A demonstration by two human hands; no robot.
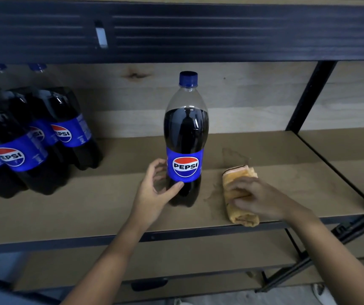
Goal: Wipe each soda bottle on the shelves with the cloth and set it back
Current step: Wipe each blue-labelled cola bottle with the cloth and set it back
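Left hand [158, 186] curls round the upright soda bottle [186, 139] low on its label, thumb in front, steadying it on the shelf [110, 208]; right of the bottle, right hand [257, 198] presses the folded cloth [239, 195], fingers bent over it, seemingly gathering it for wiping.

Blue-labelled bottle [185, 139] — orange cloth [239, 194]
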